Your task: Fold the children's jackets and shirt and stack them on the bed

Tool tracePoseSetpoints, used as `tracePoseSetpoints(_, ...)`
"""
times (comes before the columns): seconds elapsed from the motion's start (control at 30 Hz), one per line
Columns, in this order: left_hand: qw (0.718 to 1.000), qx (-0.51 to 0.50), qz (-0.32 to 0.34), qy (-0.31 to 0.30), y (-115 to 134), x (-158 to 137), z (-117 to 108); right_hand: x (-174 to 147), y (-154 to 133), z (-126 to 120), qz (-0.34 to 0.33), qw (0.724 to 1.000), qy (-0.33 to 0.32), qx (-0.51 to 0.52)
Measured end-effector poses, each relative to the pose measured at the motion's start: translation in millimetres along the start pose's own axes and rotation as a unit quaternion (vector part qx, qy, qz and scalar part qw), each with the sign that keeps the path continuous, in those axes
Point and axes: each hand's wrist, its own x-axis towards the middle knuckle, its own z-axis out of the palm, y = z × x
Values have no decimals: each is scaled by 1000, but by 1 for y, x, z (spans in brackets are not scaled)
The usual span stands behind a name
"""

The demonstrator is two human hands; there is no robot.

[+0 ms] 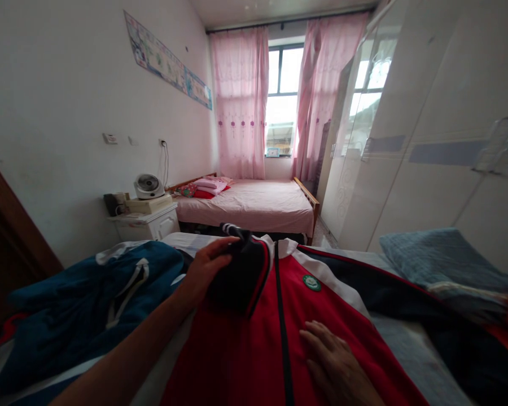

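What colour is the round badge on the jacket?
The badge is green, with paler marks inside; head view.

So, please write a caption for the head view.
Left hand holding a dark sleeve, right hand over the red jacket.

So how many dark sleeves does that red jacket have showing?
2: one sleeve is over the front of the jacket, held by the left hand; the other sleeve stretches toward the picture's right. No others seem hidden.

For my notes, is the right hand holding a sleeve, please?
No, the left hand holds a sleeve; the right hand lies over red fabric.
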Motion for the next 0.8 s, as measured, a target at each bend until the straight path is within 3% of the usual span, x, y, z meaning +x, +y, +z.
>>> tracePoseSetpoints(0.03, 995, 36, 52, -75, 8, -19, 4, 0, 1, 2, 5, 1000, 0, 6)
tracePoseSetpoints(0.1, 957, 125, 131, -228, 17, -55, 13, 0, 4, 6, 24, 999, 2, 28)
tracePoseSetpoints(0.17, 917, 174, 183, -310, 16, -84, 22, 0, 6, 9, 48, 996, -5, 70)
tracePoseSetpoints(0.33, 916, 156, 269, -256, -29, -117, 33, -1, 2, -15, 150, 960, 31, 234)
tracePoseSetpoints(0.4, 900, 152, 312, -264, -50, -120, 34, -8, -1, -32, 197, 940, 23, 278)
tracePoseSetpoints(0.5, 870, 186, 342, -302, -70, -123, 34, -26, -5, -51, 158, 941, -54, 294)
tracePoseSetpoints(0.57, 863, 215, 332, -315, -73, -126, 35, -35, -8, -57, 130, 945, -86, 286)
tracePoseSetpoints(0.63, 860, 228, 323, -322, -69, -129, 38, -31, -17, -63, 154, 940, -85, 293)
tracePoseSetpoints(0.73, 849, 257, 323, -331, -57, -129, 49, 3, -40, -87, 183, 919, -60, 345)
tracePoseSetpoints(0.8, 838, 288, 325, -330, -47, -123, 59, 36, -60, -114, 153, 866, -55, 472)
